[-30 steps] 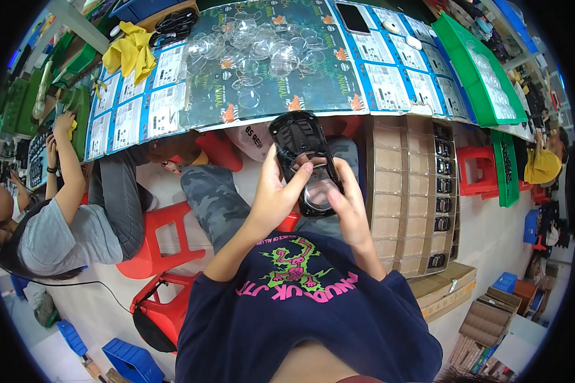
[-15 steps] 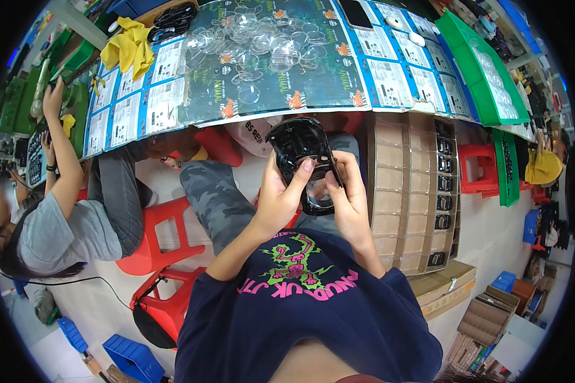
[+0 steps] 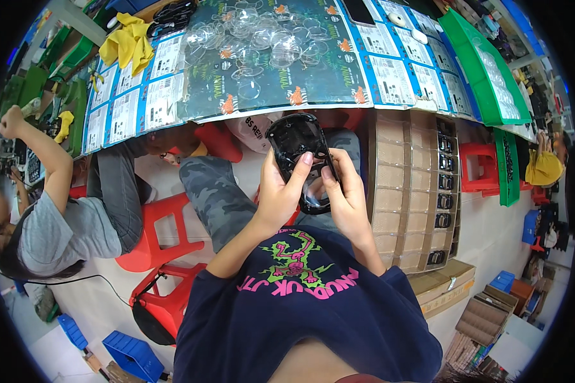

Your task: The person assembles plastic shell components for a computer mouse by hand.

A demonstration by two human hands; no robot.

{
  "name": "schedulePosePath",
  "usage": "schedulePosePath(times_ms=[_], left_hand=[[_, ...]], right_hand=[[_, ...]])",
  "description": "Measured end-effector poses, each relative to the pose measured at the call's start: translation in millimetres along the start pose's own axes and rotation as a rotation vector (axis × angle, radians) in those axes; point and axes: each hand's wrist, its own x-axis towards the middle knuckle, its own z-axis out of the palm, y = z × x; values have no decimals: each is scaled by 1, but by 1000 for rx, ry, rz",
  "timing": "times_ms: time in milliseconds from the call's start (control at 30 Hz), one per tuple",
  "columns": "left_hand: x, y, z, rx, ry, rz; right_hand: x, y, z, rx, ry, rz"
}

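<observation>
A glossy black plastic housing point(image 3: 297, 137), with two openings and a clear lens-like lower part, is held upright in front of my chest. My left hand point(image 3: 280, 190) grips its left side, the thumb laid across the middle. From the other side my right hand point(image 3: 347, 195) closes on its edge, with the thumb pressing near the lower opening. Fingers behind the housing are mostly hidden. Beyond it, on the table, lies a loose heap of clear round lenses point(image 3: 284, 48).
A partitioned cardboard tray point(image 3: 390, 185) with several black pieces stands to my right. Green bins point(image 3: 476, 83) and a yellow cloth point(image 3: 126, 45) flank the lenses on the table point(image 3: 268, 102). A co-worker in a grey shirt point(image 3: 70, 223) sits at left, near red stools point(image 3: 166, 233).
The black housing has tilted slightly, and my right thumb has shifted a little up and left along it. The co-worker's arm at left has moved outward and lower.
</observation>
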Motion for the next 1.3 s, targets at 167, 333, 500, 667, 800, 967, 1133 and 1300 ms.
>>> schedulePosePath(times_ms=[167, 333, 500, 667, 800, 967, 1133, 1300], left_hand=[[1, -1, 0, -24, 3, -7], [1, -2, 0, -74, 11, -20], [-3, -4, 2, -69, 30, -10], [-4, -6, 0, -106, 40, -6], [5, -7, 1, -219, 82, -69], [8, -10, 3, -134, 82, -64], [8, -9, 2, -92, 88, -94], [8, -12, -1, -149, 62, -129]], right_hand=[[-1, 5, 2, 151, 10, -42], [0, 6, 4, 211, 22, 9], [1, 7, 0, 80, 5, 11], [1, 7, -1, 160, -42, 16], [3, 4, 7, 127, 55, -98], [5, 8, 2, 78, 39, -49], [5, 14, 3, 32, 74, -3], [5, 17, 4, 24, 85, -34]])
